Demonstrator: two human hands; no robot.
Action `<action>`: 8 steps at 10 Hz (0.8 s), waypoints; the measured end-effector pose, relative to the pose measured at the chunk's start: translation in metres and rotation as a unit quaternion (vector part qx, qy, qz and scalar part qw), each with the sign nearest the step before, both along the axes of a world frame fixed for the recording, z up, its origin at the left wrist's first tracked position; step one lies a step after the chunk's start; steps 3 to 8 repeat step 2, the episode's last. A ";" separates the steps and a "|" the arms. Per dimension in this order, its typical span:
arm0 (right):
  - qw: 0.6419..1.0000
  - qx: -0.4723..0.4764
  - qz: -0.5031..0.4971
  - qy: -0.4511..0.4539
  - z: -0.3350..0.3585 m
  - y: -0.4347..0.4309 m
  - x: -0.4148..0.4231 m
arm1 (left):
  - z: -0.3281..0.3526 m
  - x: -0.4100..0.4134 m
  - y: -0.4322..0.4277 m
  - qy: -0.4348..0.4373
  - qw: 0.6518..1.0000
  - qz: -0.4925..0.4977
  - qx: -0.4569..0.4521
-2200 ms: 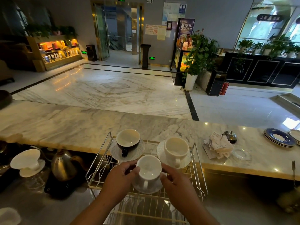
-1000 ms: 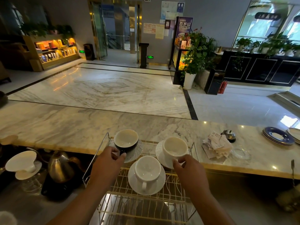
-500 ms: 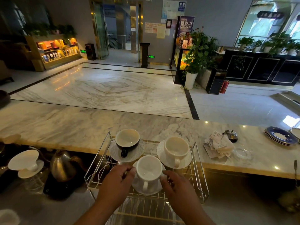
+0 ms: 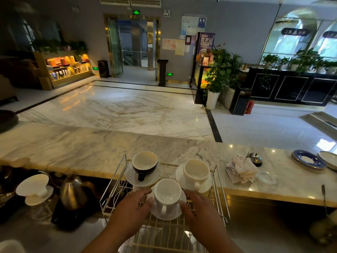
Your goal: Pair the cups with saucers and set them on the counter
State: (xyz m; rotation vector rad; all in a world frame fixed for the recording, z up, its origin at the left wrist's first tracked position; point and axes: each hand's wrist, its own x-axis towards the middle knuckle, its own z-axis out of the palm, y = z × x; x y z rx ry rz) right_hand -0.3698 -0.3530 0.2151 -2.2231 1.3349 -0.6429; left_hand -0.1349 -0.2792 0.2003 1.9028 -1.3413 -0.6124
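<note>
Three cups stand on saucers on top of a wire dish rack (image 4: 113, 181). Nearest me is a white cup (image 4: 166, 195) on a white saucer (image 4: 158, 214). My left hand (image 4: 131, 212) grips that saucer's left edge and my right hand (image 4: 198, 210) grips its right edge. Behind on the left, a black cup (image 4: 145, 164) rests on a dotted white saucer (image 4: 133, 177). On the right behind, a cream cup (image 4: 197, 173) sits on a white saucer (image 4: 206, 186). The marble counter (image 4: 82, 147) runs just beyond the rack.
On the counter to the right lie a pile of paper slips (image 4: 240, 169), a call bell (image 4: 255, 158), a glass coaster (image 4: 267, 178) and stacked plates (image 4: 308, 159). Left of the rack, lower down, stand a steel kettle (image 4: 73, 192) and a white dripper (image 4: 34, 187).
A second ago my hands touched the two rear saucers. Both hands came back to the near white saucer and now hold its edges; the view tilted upward.
</note>
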 end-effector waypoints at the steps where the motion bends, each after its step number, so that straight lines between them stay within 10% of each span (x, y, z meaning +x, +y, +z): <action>1: 1.000 -0.020 -0.001 0.013 0.006 0.005 -0.004 | 0.011 -0.002 0.009 -0.009 1.000 -0.013 -0.013; 8: 0.999 -0.030 -0.002 0.029 0.014 0.014 -0.007 | 0.024 -0.006 0.024 -0.019 0.999 -0.016 -0.035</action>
